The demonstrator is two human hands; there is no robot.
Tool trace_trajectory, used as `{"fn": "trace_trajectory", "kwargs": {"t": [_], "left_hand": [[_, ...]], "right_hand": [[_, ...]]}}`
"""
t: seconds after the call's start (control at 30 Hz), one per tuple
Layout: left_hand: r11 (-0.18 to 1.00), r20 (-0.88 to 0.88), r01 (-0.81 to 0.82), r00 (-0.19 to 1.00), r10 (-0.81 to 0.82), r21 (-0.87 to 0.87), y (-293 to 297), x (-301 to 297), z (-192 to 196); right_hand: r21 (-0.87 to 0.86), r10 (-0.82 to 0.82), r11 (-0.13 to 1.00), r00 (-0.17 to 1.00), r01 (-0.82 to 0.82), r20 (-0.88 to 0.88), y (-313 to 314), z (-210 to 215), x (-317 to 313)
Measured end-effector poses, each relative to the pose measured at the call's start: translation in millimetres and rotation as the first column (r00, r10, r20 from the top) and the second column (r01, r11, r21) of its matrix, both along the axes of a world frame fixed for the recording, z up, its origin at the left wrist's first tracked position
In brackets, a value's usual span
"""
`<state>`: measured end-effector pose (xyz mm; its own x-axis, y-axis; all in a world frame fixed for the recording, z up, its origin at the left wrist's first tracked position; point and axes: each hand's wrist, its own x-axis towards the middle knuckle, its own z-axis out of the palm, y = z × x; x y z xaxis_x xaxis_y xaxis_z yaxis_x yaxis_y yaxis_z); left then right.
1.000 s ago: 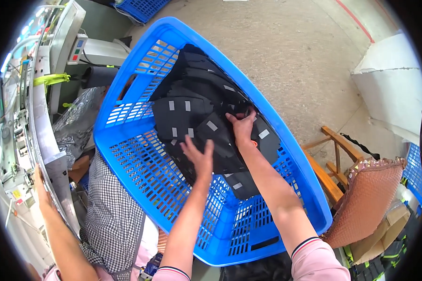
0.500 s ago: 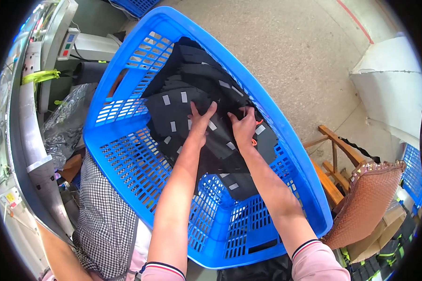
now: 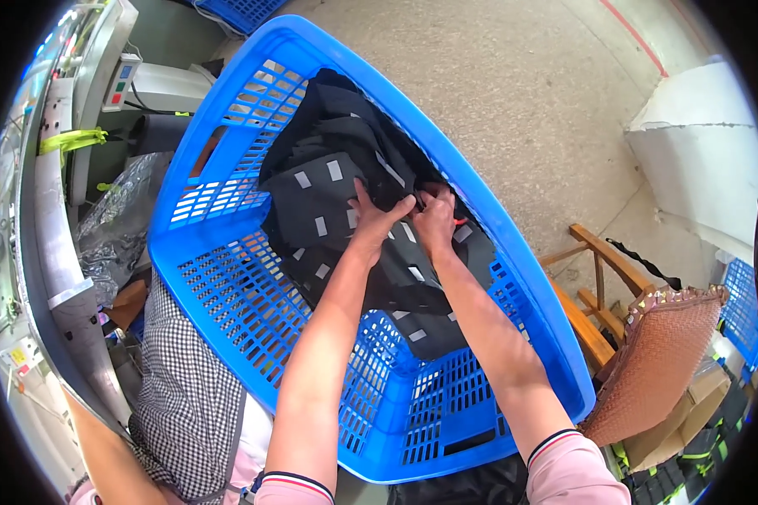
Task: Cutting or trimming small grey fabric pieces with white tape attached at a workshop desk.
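A pile of black fabric pieces with small pale grey rectangular patches lies in a large blue plastic basket. My left hand rests on the top piece, its thumb and fingers spread apart and the thumb reaching toward the other hand. Close beside it, my right hand is closed, with the fingers curled in on the black fabric near the basket's right wall. A small orange-red piece shows at the edge of my right hand; the hand hides the rest of it. My right fingertips are partly hidden.
At left stands a machine table with a small control box. Below it are a clear plastic bag, checked cloth and another person's arm. At right are a wooden stool frame and a brown woven cushion.
My hands have drawn closer together; the left moved right and slightly down, the right slightly up. The fabric under them shifted a little. Less of the orange-red piece shows.
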<state>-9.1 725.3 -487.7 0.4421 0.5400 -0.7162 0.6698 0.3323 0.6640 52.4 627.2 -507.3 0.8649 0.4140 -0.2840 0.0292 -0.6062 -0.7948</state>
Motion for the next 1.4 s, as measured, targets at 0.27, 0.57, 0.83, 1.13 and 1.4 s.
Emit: {"fn": "trace_trajectory", "kwargs": {"t": [0.27, 0.57, 0.83, 1.13, 1.4], "left_hand": [[0.933, 0.233, -0.338, 0.904, 0.357, -0.121, -20.8, 4.8, 11.9], [0.749, 0.247, -0.564, 0.826, 0.507, 0.349, -29.9, -25.4, -14.9], [0.810, -0.061, -0.124, 0.979, 0.193, 0.573, -56.7, -37.3, 20.5], [0.800, -0.185, 0.166, 0.980, -0.070, 0.577, -103.1, -67.7, 141.9], [0.751, -0.062, 0.176, 0.982, -0.178, 0.636, -144.3, -67.9, 264.6]], "right_hand": [[0.442, 0.271, 0.893, 0.683, 0.085, -0.678, -10.0, 3.5, -9.2], [0.134, 0.194, 0.978, 0.939, -0.162, -0.284, 12.5, -29.9, 25.9], [0.226, 0.215, 0.974, 0.404, -0.020, -0.889, 1.2, -13.2, 0.6], [0.299, 0.260, 0.920, 0.177, 0.253, -0.949, -55.4, 116.5, -40.0], [0.408, 0.193, 0.787, 0.444, 0.463, -0.875, -116.5, 231.6, -55.0]]}}
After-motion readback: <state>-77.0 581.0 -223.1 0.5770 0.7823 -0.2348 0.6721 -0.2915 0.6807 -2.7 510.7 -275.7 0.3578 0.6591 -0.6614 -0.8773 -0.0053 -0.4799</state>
